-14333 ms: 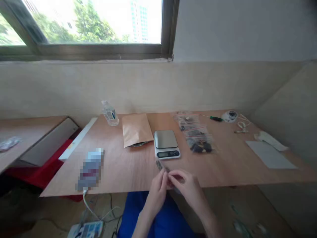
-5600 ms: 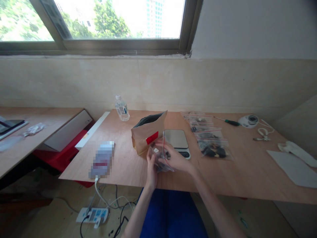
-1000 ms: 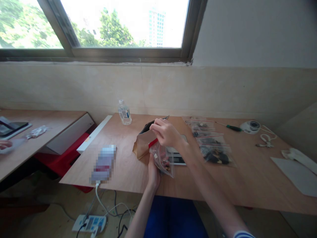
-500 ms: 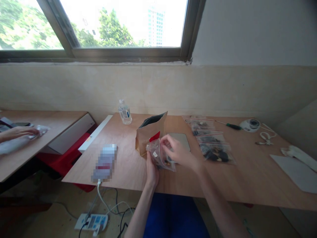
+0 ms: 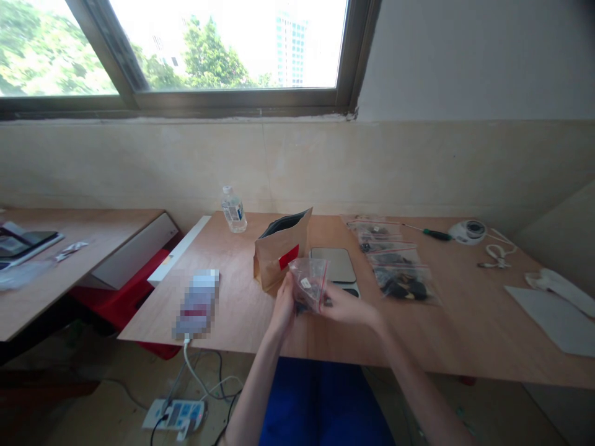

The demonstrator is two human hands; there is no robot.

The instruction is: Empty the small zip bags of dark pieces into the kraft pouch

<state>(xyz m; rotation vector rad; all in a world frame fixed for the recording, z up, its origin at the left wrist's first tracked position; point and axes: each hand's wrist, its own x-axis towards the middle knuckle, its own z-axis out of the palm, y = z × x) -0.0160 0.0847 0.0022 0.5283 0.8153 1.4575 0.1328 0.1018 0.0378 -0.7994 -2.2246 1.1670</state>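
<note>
Grip: your left hand (image 5: pixel 282 308) and right hand (image 5: pixel 346 308) pinch the small clear plastic bag (image 5: pixel 310 284) upright, just near the brown paper pouch (image 5: pixel 279 257).

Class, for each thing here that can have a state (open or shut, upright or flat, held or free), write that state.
small zip bag, held upright by left hand and right hand
paper pouch, upright, top open
water bottle, upright, capped
scale, flat, untouched
zip bags, lying flat on the table
screwdriver, lying flat, untouched
</note>
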